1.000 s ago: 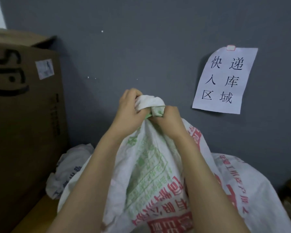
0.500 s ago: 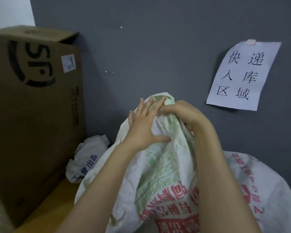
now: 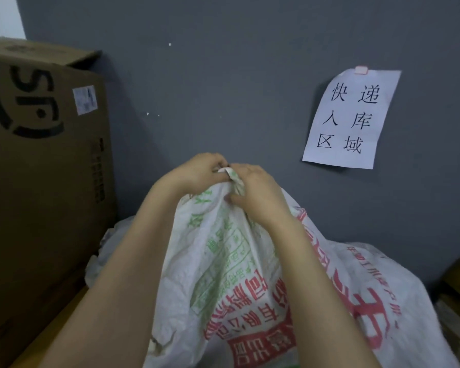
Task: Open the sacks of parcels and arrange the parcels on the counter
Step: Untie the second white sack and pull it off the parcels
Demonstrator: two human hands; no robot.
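A white woven sack (image 3: 223, 266) with green and red print stands in front of me, its bunched top pulled up between my hands. My left hand (image 3: 197, 172) grips the gathered neck from the left. My right hand (image 3: 255, 193) grips the same neck from the right, its thumb pressed into the fabric. A second white sack (image 3: 398, 296) with red print lies behind it to the right. What the sacks hold is hidden.
A large brown cardboard box (image 3: 43, 181) stands at the left against the grey wall. A paper sign (image 3: 352, 118) hangs on the wall at the right. Crumpled white sacking (image 3: 109, 251) lies beside the box on a wooden surface (image 3: 72, 301).
My left hand, spread flat on the sack half a second ago, has curled round the neck again. The view has shifted slightly.
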